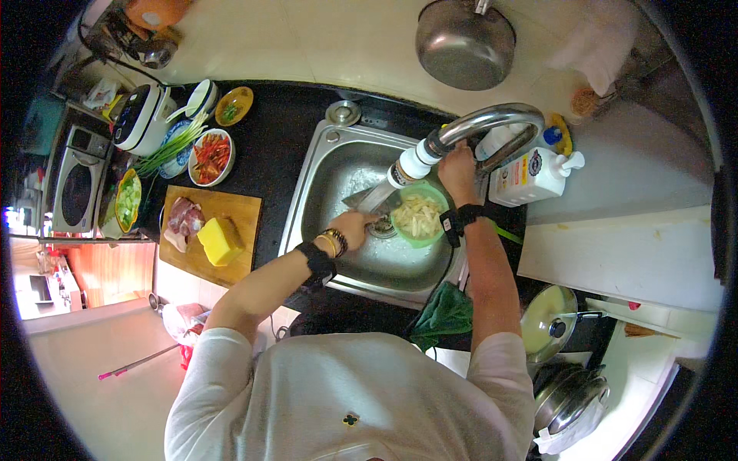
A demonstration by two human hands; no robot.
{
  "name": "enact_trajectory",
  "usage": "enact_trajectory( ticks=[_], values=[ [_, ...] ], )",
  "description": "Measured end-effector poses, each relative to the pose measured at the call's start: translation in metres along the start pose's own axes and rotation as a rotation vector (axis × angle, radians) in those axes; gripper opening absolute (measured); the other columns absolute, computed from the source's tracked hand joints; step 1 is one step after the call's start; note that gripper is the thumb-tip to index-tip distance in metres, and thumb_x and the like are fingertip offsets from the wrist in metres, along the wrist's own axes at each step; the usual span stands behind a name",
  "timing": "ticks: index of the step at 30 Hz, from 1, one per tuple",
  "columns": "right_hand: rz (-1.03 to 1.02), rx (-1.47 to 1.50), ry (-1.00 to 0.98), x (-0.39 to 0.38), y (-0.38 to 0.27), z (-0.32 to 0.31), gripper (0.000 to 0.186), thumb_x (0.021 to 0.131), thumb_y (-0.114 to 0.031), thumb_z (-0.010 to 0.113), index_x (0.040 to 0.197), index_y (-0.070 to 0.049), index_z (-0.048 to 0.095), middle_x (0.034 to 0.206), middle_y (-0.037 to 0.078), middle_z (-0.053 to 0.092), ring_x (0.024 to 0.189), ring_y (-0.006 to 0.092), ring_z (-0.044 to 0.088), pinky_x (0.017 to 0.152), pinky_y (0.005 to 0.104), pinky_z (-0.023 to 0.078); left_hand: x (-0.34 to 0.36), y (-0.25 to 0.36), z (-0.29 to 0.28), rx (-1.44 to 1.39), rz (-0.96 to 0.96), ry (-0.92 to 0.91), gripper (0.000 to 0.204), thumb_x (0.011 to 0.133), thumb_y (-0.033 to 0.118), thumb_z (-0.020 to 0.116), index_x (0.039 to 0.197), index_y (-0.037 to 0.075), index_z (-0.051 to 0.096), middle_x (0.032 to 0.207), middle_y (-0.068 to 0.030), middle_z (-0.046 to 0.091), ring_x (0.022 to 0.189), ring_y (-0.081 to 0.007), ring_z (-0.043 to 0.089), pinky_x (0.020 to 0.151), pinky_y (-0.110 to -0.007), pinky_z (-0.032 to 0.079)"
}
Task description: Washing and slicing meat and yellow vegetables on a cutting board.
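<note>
Microwave (79, 180) first, at far left: caught its dark door, lost detail toward the rim. Next picked out a white bowl (206, 184) of red strips (211, 156), then a wooden board (234, 206) bearing raw meat (184, 219) and a yellow block (218, 243). On into the sink (330, 177): found the left hand (355, 228), fingers curled, right by what looked like a dark grey blade (358, 198), below the tap (492, 115). Could not tell pinching from mere touching. Just right, also in the sink, spotted a green bowl (421, 243) of pale cut pieces (417, 215), edge overlapped by a black wrist strap (453, 223). Up to the right hand (459, 170): lost its fingertips behind the tap, could not tell spread or pressed together. Past that, glimpsed a half-hidden white bottle (498, 140), a pump bottle (530, 177), and lower, a lidded pan (547, 326), contents blurred.
</note>
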State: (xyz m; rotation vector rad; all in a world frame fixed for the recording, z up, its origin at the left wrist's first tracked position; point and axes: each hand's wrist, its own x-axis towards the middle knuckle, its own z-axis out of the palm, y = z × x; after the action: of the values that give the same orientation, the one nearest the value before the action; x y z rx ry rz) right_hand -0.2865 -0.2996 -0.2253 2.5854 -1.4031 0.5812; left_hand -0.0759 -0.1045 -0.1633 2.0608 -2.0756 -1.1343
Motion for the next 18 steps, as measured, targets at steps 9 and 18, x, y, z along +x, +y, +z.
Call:
enact_trajectory(
  ticks=[9,18],
  values=[
    [-0.072,-0.236,-0.068,0.001,0.003,-0.025,0.034,0.071,-0.014,0.053,0.101,0.0,0.059,0.098,0.017,0.06,0.1,0.031,0.051,0.1,0.0464,0.026,-0.029,-0.029,0.023,-0.071,-0.138,0.003,0.049,0.072,0.013,0.052,0.119,0.001,0.044,0.085,-0.023,0.061,0.079,-0.0351,0.06,0.069,-0.042,0.048],
    [0.654,1.523,-0.682,-0.087,-0.204,-0.098,0.025,0.089,-0.022,0.046,0.102,-0.001,0.05,0.097,0.01,0.056,0.083,0.0197,0.055,0.072,0.0287,0.044,-0.069,-0.016,0.012,-0.22,-0.163,0.285,0.064,0.07,0.013,0.059,0.122,-0.004,0.026,0.082,-0.0271,0.057,0.078,-0.0367,0.058,0.067,-0.043,0.047]
  ],
)
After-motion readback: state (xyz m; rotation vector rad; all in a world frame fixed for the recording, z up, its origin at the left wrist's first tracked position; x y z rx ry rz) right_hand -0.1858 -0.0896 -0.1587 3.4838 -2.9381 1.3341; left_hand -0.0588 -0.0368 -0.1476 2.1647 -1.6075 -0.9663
